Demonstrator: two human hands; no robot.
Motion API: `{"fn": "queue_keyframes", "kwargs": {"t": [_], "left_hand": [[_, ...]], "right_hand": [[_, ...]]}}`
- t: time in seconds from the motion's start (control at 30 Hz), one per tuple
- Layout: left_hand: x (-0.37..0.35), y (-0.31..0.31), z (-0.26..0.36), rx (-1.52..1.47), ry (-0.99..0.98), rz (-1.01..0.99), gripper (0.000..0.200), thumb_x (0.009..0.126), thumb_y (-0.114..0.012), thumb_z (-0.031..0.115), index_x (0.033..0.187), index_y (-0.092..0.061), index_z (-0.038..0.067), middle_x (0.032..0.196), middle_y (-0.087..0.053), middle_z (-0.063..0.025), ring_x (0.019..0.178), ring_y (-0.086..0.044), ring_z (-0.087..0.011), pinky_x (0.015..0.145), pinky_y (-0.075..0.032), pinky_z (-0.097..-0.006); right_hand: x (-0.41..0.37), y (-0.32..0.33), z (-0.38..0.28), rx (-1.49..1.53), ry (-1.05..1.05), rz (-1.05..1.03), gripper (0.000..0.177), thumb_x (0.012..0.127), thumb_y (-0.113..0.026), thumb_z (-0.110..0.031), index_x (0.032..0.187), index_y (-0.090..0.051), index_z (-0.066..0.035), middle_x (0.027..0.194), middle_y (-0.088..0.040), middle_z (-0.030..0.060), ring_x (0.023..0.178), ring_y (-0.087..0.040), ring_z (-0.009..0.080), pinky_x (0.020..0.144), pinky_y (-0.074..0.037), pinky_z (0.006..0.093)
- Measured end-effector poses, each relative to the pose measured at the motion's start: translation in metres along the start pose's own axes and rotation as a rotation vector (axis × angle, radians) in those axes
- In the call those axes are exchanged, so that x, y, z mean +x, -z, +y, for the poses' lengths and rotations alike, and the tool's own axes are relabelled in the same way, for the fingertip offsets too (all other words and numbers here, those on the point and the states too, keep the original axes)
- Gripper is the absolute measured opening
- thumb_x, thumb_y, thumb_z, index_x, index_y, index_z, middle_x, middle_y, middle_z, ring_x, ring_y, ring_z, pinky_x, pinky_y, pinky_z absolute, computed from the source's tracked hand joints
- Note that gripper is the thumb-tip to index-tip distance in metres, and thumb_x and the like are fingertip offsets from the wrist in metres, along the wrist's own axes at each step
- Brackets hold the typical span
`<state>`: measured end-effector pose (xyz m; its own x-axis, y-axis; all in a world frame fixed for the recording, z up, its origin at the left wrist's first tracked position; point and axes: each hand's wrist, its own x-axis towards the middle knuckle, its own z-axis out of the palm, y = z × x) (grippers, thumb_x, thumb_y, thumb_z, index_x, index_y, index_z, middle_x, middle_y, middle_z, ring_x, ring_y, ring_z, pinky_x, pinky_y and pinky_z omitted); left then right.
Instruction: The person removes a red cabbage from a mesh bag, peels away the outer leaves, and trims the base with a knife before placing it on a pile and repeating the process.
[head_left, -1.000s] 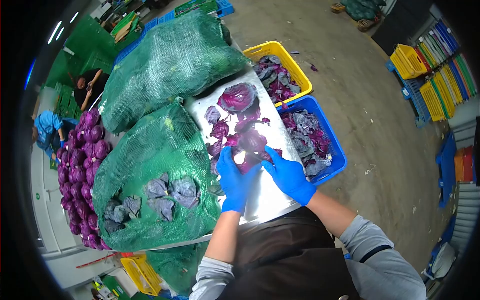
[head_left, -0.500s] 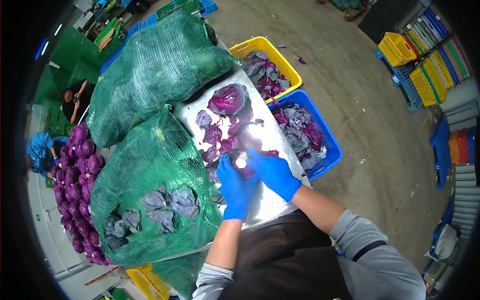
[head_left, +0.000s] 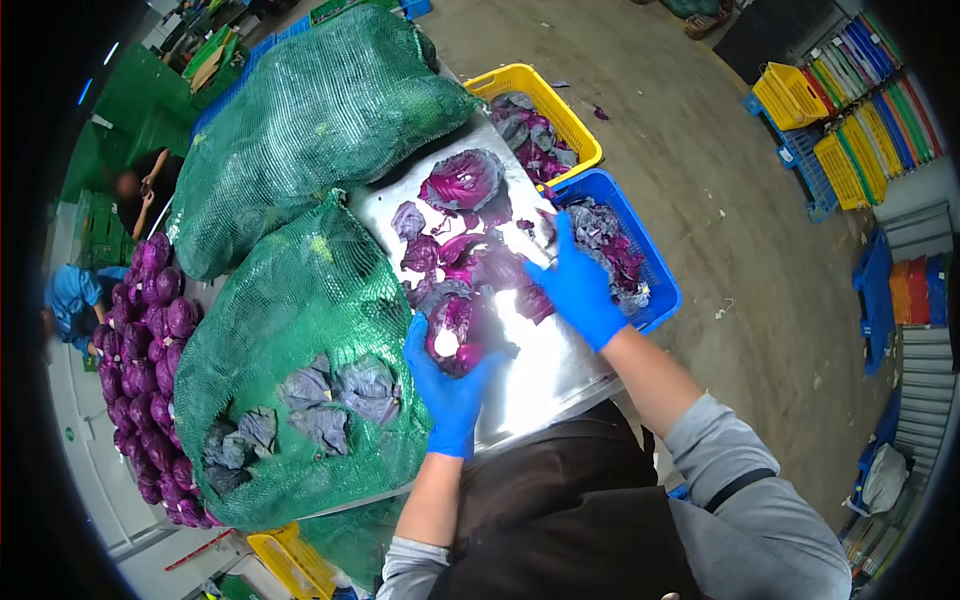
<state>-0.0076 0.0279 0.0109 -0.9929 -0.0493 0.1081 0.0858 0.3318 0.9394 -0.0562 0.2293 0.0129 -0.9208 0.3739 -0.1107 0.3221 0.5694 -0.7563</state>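
My left hand [head_left: 445,395], in a blue glove, is wrapped round a red cabbage [head_left: 462,358] with its pale cut stem facing up, low over the metal table [head_left: 535,385]. My right hand [head_left: 583,292], gloved in blue too, is over the table's right edge, near the blue crate [head_left: 668,290]. A purple cabbage leaf [head_left: 546,230] shows between its thumb and fingers, partly hidden by them. Loose outer leaves lie ahead of my hands, among them a large cupped leaf [head_left: 466,180].
Two green mesh sacks [head_left: 310,130] lie along the left side, the nearer one with grey leaves on it. Beyond them is a pile of red cabbages [head_left: 150,370]. A yellow crate [head_left: 575,125] of leaves adjoins the blue one. Two people stand at far left.
My hands have separated: the right has moved right and up, away from the cabbage, towards the blue crate. My left hand has shifted left and down with the cabbage.
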Motion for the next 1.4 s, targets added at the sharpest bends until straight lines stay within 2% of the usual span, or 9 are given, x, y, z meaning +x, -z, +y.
{"fn": "queue_keyframes", "kwargs": {"t": [0.07,0.27,0.6,0.67,0.77,0.93,1.17,1.27,1.4], "left_hand": [[0.007,-0.003,0.006,0.055,0.024,-0.050,0.094,0.056,-0.087,0.016,0.131,-0.034,-0.002,0.130,-0.039,-0.0143,0.120,-0.041,-0.0246,0.104,-0.033,-0.0351],[-0.001,-0.012,-0.034,0.237,-0.063,-0.034,0.094,0.058,-0.086,0.024,0.132,-0.033,-0.001,0.130,-0.038,-0.0178,0.121,-0.040,-0.0303,0.104,-0.033,-0.0380],[-0.005,-0.014,-0.033,0.364,-0.201,-0.051,0.099,0.058,-0.086,0.031,0.134,-0.031,-0.001,0.130,-0.036,-0.0211,0.121,-0.038,-0.0356,0.103,-0.034,-0.0410],[-0.006,-0.014,-0.028,0.333,-0.177,-0.049,0.098,0.058,-0.086,0.031,0.133,-0.031,-0.001,0.130,-0.036,-0.0212,0.122,-0.038,-0.0357,0.103,-0.034,-0.0410],[-0.004,-0.009,-0.028,0.333,-0.151,-0.039,0.097,0.057,-0.088,0.024,0.132,-0.032,-0.001,0.129,-0.038,-0.0187,0.121,-0.040,-0.0322,0.103,-0.035,-0.0394],[0.004,0.019,-0.031,-0.581,0.401,0.086,0.075,0.065,-0.078,0.003,0.129,-0.040,0.001,0.122,-0.050,-0.0120,0.110,-0.052,-0.0231,0.096,-0.043,-0.0357],[0.007,0.053,-0.034,-1.196,0.550,0.167,0.057,0.081,-0.062,0.027,0.129,-0.044,0.004,0.132,-0.048,-0.0145,0.121,-0.047,-0.0333,0.102,-0.038,-0.0506],[0.008,0.061,-0.022,-1.366,0.672,0.099,0.070,0.075,-0.060,0.038,0.135,-0.040,0.009,0.139,-0.040,-0.0163,0.127,-0.039,-0.0363,0.104,-0.030,-0.0588],[0.004,0.063,-0.026,-1.729,0.819,0.001,0.075,0.073,-0.054,0.045,0.137,-0.038,0.010,0.141,-0.038,-0.0161,0.129,-0.036,-0.0371,0.106,-0.026,-0.0586]], "right_hand": [[-0.023,-0.027,0.013,-0.098,0.205,-0.237,0.053,0.076,-0.067,-0.048,0.106,-0.064,-0.004,0.078,-0.064,0.0138,0.071,-0.064,0.0300,0.065,-0.050,0.0408],[-0.048,-0.027,-0.016,0.162,0.097,-0.465,0.051,0.072,-0.068,-0.052,0.082,-0.063,-0.002,0.078,-0.063,0.0183,0.073,-0.063,0.0320,0.064,-0.048,0.0411],[-0.033,-0.054,0.017,0.068,0.139,-0.500,0.046,0.075,-0.065,-0.048,0.072,-0.063,-0.002,0.068,-0.060,0.0203,0.063,-0.061,0.0347,0.059,-0.048,0.0420],[-0.037,-0.059,0.025,-0.001,0.469,-0.273,0.029,0.074,-0.072,-0.030,0.069,-0.059,-0.005,0.062,-0.055,0.0050,0.052,-0.054,0.0163,0.048,-0.042,0.0322],[-0.039,-0.050,0.017,0.024,0.411,-0.282,0.025,0.073,-0.071,-0.026,0.070,-0.059,-0.005,0.060,-0.053,0.0039,0.054,-0.054,0.0163,0.049,-0.042,0.0320],[-0.019,-0.025,0.033,0.653,-0.262,-0.720,0.021,0.085,-0.062,-0.016,0.101,-0.064,-0.003,0.073,-0.064,0.0034,0.050,-0.057,0.0063,0.039,-0.040,0.0172],[-0.002,0.023,0.007,0.475,0.045,-0.680,0.014,0.080,-0.060,-0.016,0.084,-0.059,-0.002,0.062,-0.058,0.0053,0.045,-0.050,0.0090,0.040,-0.039,0.0233],[0.013,0.022,0.015,0.351,-0.099,-0.455,0.015,0.075,-0.065,-0.018,0.083,-0.063,-0.005,0.067,-0.062,0.0106,0.057,-0.061,0.0221,0.056,-0.050,0.0337],[0.011,0.014,0.006,-0.091,0.182,-0.077,0.020,0.076,-0.063,-0.025,0.082,-0.060,-0.006,0.070,-0.061,0.0160,0.061,-0.061,0.0320,0.057,-0.048,0.0405]]}}
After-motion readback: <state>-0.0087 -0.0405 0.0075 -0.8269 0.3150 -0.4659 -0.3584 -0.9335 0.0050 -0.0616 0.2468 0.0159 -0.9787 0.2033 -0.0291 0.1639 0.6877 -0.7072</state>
